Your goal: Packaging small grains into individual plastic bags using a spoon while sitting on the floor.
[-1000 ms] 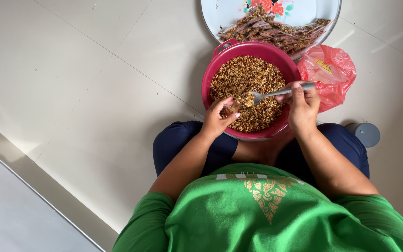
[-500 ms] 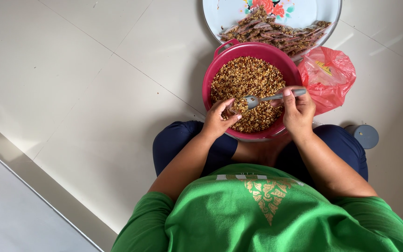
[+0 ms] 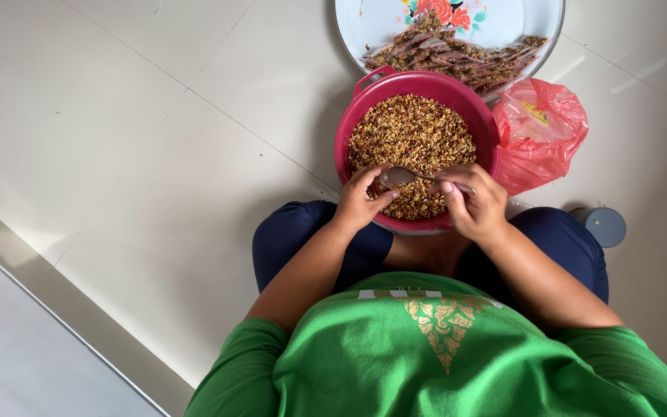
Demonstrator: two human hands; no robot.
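Note:
I sit on the floor with a pink bowl (image 3: 372, 94) of brown crumbly mix (image 3: 414, 139) in front of my knees. My right hand (image 3: 476, 207) grips a metal spoon (image 3: 403, 177) by its handle, the spoon's head pointing left over the near side of the bowl. My left hand (image 3: 360, 202) rests at the bowl's near rim, its fingertips pinched right at the spoon's head. I cannot tell whether something small sits between those fingers.
Beyond the bowl stands a round white tray (image 3: 372, 27) with a flower print, holding several filled narrow packets (image 3: 457, 58). A red plastic bag (image 3: 542, 131) lies right of the bowl. A small grey lid (image 3: 602, 225) lies by my right knee. Pale tiled floor stretches to the left.
The spoon has swung from right of the bowl's middle across to the left, down to my left fingers. My right hand has come nearer and leftward with it.

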